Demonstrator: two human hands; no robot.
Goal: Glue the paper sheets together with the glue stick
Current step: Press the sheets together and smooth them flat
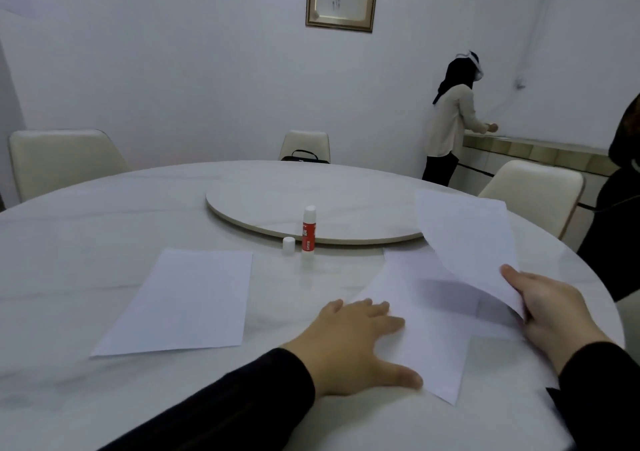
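Observation:
A red and white glue stick (308, 229) stands upright and uncapped near the turntable's front edge, its white cap (288, 245) just to its left. One white paper sheet (180, 303) lies flat at the left. A second sheet (420, 315) lies at the right under my left hand (356, 343), which presses flat on its left edge with fingers spread. My right hand (550, 308) pinches the near corner of a third sheet (465, 239) and holds it lifted and curled above the second one.
The round white table (86, 243) carries a round turntable (311, 205) in its middle. Cream chairs (62, 160) stand around it, one with a black bag (304, 156). A person (450, 121) stands at a counter far right; another dark-clothed person (620, 208) is at the right edge.

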